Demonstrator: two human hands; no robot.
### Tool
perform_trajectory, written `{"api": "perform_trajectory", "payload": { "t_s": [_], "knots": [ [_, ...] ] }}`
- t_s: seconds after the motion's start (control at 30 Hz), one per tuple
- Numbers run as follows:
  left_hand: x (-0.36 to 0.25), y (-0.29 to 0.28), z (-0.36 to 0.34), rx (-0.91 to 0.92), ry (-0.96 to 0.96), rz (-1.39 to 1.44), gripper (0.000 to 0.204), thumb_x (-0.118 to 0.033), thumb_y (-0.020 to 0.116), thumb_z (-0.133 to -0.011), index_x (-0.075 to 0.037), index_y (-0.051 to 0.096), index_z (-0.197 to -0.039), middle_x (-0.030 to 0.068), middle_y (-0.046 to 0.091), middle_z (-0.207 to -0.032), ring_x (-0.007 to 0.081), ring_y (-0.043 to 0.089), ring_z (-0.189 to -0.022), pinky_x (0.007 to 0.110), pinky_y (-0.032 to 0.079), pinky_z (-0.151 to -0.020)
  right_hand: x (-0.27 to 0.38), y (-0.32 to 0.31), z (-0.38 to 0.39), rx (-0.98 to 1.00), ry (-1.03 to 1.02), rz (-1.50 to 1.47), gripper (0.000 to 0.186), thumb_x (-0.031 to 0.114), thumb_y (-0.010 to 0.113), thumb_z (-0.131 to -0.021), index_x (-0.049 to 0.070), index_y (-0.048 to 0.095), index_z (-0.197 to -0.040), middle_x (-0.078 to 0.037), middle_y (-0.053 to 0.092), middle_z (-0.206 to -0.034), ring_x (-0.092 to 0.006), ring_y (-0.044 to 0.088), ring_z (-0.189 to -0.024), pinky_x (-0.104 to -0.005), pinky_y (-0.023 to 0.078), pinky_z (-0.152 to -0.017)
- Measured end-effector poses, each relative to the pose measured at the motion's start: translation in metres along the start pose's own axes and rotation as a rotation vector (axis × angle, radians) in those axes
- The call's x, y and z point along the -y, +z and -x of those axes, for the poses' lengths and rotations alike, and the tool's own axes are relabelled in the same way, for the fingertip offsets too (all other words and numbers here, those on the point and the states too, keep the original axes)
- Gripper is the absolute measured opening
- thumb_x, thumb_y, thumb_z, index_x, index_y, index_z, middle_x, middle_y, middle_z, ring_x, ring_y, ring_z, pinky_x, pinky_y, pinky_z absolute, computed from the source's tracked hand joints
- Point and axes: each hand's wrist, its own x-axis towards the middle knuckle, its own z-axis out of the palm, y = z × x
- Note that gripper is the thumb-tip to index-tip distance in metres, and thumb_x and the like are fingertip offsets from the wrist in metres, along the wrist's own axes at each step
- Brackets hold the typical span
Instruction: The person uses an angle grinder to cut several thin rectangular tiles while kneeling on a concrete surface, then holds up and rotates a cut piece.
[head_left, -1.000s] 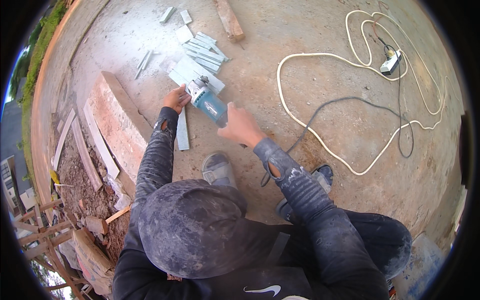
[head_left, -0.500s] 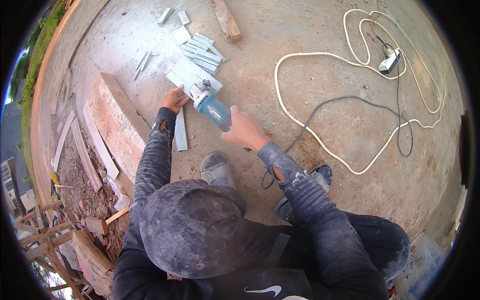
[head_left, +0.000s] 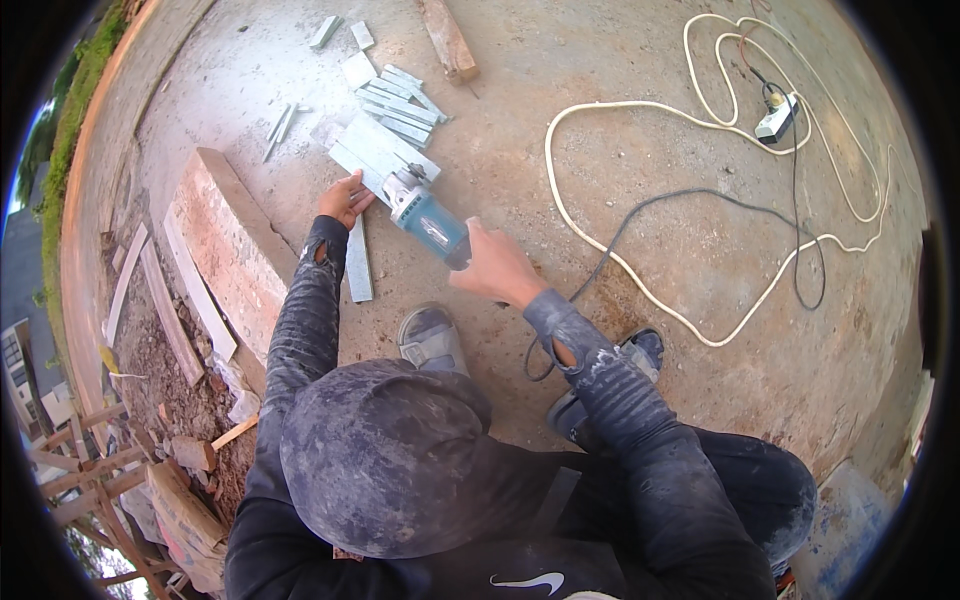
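My right hand (head_left: 497, 264) is wrapped round the rear of a teal angle grinder (head_left: 432, 226). Its metal head lies over a pale grey-green stone tile (head_left: 368, 143) on the ground; the disc is hard to make out. My left hand (head_left: 345, 198) grips the tile's near left edge, close beside the grinder head. A narrow stone strip (head_left: 359, 262) lies on the ground just below that hand. Beyond the tile are several cut strips (head_left: 400, 100) in a loose pile, and a few thin slivers (head_left: 282, 127) lie to its left.
A concrete block (head_left: 235, 240) stands left of my left arm. A wooden beam (head_left: 447, 45) lies at the far side. On the right, a cream cord (head_left: 553, 170) loops to a power strip (head_left: 777, 118), along with the dark cord (head_left: 690, 194). Pale dust coats the ground near the strips.
The grinder and my right hand have drawn slightly toward me and to the right. My left hand keeps its place on the tile's edge.
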Motion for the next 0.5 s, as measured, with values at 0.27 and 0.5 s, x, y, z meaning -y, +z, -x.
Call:
{"api": "perform_trajectory", "payload": {
  "t_s": [0.27,0.5],
  "knots": [
    [0.0,0.001,-0.001,0.023,0.006,0.003,0.032,-0.018,0.065,-0.095,0.004,0.055,-0.117,0.0169,0.055,-0.116,0.0279,0.06,-0.102,0.038,0.058,-0.091,-0.026,0.014,0.002,-0.049,-0.073,-0.065,0.074,0.026,0.07,-0.069,-0.011,0.043,-0.127,-0.031,0.066,-0.093,-0.0449,0.066,-0.09,-0.0488,0.053,-0.08],
    [0.0,0.0,-0.002,0.038,0.014,-0.008,0.03,-0.017,0.065,-0.095,0.002,0.055,-0.115,0.0164,0.058,-0.113,0.028,0.062,-0.1,0.039,0.058,-0.091,-0.036,0.02,0.003,-0.067,-0.084,-0.065,0.079,0.028,0.069,-0.069,-0.01,0.041,-0.133,-0.03,0.066,-0.094,-0.0446,0.066,-0.091,-0.0495,0.052,-0.082]
  ]
}}
